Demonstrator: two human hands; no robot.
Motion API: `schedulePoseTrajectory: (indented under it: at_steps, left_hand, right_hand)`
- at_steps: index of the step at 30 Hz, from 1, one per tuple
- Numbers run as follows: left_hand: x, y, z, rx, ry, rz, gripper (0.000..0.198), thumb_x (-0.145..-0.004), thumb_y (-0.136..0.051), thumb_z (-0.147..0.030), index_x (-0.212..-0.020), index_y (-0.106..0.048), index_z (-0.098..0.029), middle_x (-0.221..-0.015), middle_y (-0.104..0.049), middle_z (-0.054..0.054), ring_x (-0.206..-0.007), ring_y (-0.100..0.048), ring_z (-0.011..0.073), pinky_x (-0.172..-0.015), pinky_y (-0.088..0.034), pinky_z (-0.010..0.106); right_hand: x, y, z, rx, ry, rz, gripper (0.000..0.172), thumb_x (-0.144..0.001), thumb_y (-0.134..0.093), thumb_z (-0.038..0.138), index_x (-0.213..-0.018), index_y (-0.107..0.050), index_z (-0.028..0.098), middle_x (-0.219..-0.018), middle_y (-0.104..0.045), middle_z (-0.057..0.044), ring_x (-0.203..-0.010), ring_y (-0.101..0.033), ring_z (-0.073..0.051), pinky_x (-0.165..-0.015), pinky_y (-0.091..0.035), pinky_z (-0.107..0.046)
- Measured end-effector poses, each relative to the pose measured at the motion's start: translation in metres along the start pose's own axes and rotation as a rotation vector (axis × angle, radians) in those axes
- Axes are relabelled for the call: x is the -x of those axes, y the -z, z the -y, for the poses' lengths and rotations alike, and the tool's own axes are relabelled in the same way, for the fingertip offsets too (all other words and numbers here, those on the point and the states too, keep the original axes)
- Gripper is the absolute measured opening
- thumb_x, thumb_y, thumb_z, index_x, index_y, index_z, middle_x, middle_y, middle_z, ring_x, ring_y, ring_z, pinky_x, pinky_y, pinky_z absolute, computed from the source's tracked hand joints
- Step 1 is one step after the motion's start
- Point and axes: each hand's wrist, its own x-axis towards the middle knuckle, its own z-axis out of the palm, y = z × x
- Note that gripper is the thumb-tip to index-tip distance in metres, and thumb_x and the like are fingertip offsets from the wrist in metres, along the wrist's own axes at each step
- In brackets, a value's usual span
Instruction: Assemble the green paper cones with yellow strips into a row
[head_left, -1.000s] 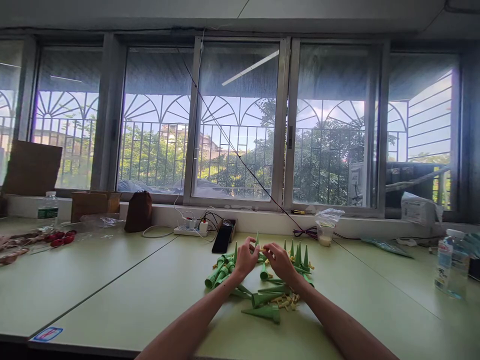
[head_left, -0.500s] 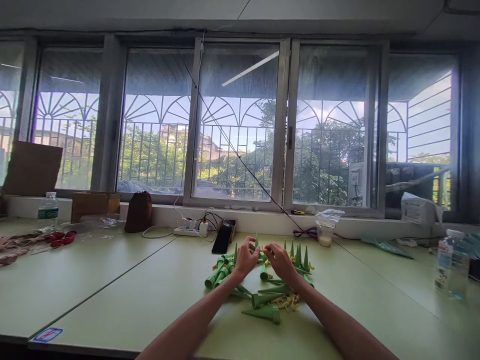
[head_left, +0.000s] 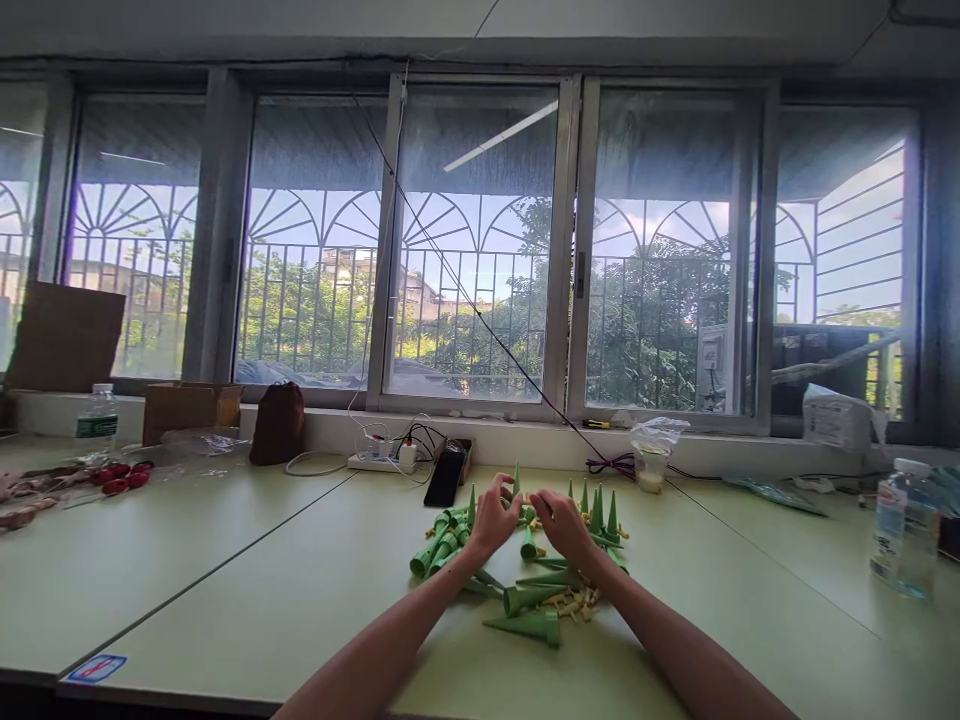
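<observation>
My left hand (head_left: 495, 518) is closed around a green plastic cone (head_left: 517, 478), its tip pointing up past my fingers. Close beside it, my right hand (head_left: 559, 520) pinches at a small yellow piece on the cone's side; my fingers mostly cover that piece. Under and around both hands lie many green cones, a few of them standing upright (head_left: 598, 508) to the right. One cone (head_left: 525, 627) rests on its side nearest to me, next to a small heap of yellow T-shaped pieces (head_left: 576, 606).
A phone (head_left: 445, 480) and a power strip (head_left: 373, 464) are behind the cones. A plastic cup with a bag (head_left: 650, 465) stands at the back right, a clear bottle (head_left: 902, 530) farther right. Red items (head_left: 116, 480) and a brown pouch (head_left: 277, 425) are on the left.
The cone in my left hand has risen slightly and shifted a little right. My right fingers have curled in and moved slightly right. The things on the table have not moved.
</observation>
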Motion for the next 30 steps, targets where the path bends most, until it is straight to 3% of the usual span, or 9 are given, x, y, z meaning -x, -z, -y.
schedulePoseTrajectory:
  at_steps: [4, 7, 17, 30]
  left_hand:
    - [-0.001, -0.001, 0.002, 0.014, 0.009, -0.020, 0.021, -0.080, -0.055, -0.029, -0.097, -0.059, -0.017, -0.066, -0.063, 0.000, -0.058, -0.058, 0.0146, -0.059, -0.039, 0.025]
    - [-0.001, -0.001, 0.003, -0.007, 0.009, -0.019, 0.021, -0.080, -0.054, -0.028, -0.098, -0.058, -0.017, -0.067, -0.063, 0.001, -0.059, -0.058, 0.0152, -0.060, -0.038, 0.026]
    - [0.003, -0.001, 0.004, -0.094, -0.081, -0.013, 0.022, -0.082, -0.052, -0.029, -0.100, -0.057, -0.017, -0.069, -0.064, 0.001, -0.062, -0.059, 0.0166, -0.062, -0.038, 0.027]
    - [0.005, -0.001, 0.001, -0.127, -0.108, -0.002, 0.022, -0.084, -0.050, -0.028, -0.102, -0.056, -0.018, -0.068, -0.063, -0.001, -0.060, -0.059, 0.0154, -0.061, -0.039, 0.026]
  right_hand:
    - [0.001, 0.001, 0.002, -0.084, -0.005, 0.000, 0.016, -0.094, -0.050, 0.032, -0.094, -0.059, 0.019, -0.079, -0.066, -0.004, -0.061, -0.058, -0.016, -0.061, -0.040, -0.025]
    - [0.001, 0.000, 0.002, -0.085, 0.030, 0.019, 0.013, -0.093, -0.050, 0.028, -0.091, -0.059, 0.019, -0.083, -0.066, -0.005, -0.067, -0.060, -0.017, -0.064, -0.041, -0.025]
    - [0.001, -0.002, -0.004, 0.002, 0.005, 0.080, 0.037, -0.098, -0.039, 0.033, -0.067, -0.053, 0.019, -0.061, -0.056, 0.000, -0.054, -0.045, -0.012, -0.054, -0.028, -0.024]
    - [0.001, -0.004, -0.008, -0.002, -0.037, 0.107, 0.047, -0.100, -0.034, 0.038, -0.060, -0.050, 0.020, -0.055, -0.052, 0.000, -0.050, -0.040, -0.013, -0.053, -0.025, -0.027]
